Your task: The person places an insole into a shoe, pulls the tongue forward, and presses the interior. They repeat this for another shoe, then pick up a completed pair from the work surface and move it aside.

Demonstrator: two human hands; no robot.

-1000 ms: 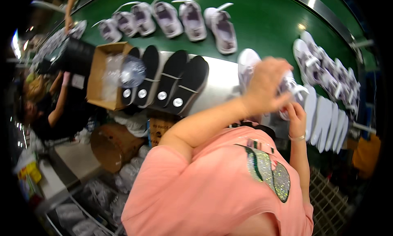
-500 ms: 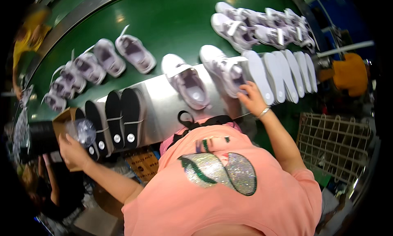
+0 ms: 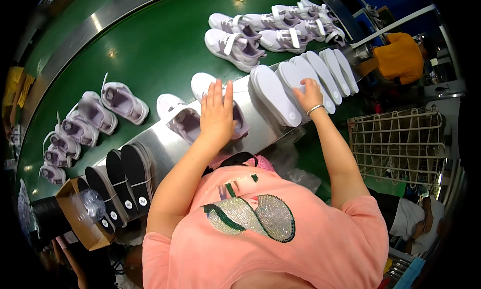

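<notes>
Left hand flat on a shoe; right hand open on white soles; steel ledge.

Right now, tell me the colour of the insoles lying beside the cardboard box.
Black insoles, each with a small white round label near the heel; the head view shows them.
</notes>
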